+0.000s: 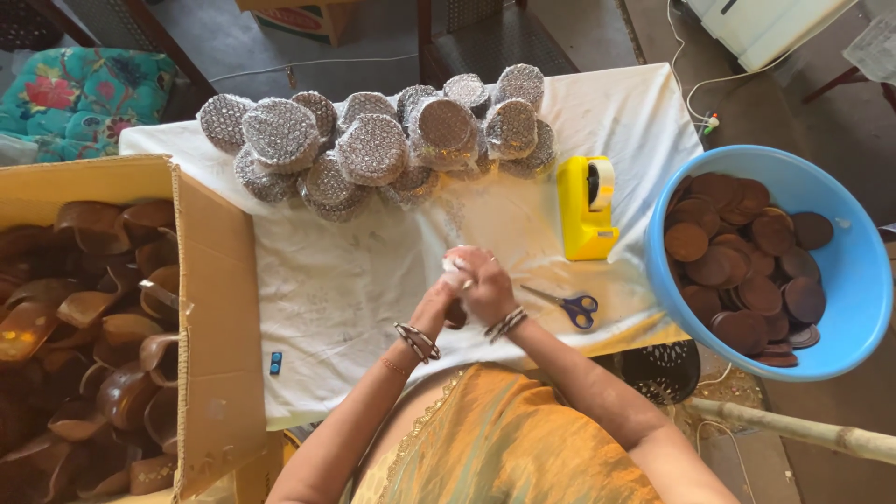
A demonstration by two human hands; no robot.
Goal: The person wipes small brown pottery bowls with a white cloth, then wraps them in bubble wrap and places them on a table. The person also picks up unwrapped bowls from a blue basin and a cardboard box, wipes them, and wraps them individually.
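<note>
Many wrapped discs (373, 145) are lying along the tabletop's far edge. Both hands, left hand (446, 291) and right hand (483, 285), are clasping a dark piece (456, 315) (wrapping unclear). Plenty of brown discs (742, 266) are waiting unwrapped in the blue basin (854, 271).

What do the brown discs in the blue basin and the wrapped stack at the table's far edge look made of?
The discs look like dark wood with a smooth, slightly glossy finish, though coconut shell is possible. The basin looks like moulded plastic, uniform and shiny. The wrapped stack seems covered in clear bubble wrap, with a dotted, silvery sheen.

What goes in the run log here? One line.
left hand + right hand: clasped on brown piece | scissors beside | wrapped discs beyond
</note>
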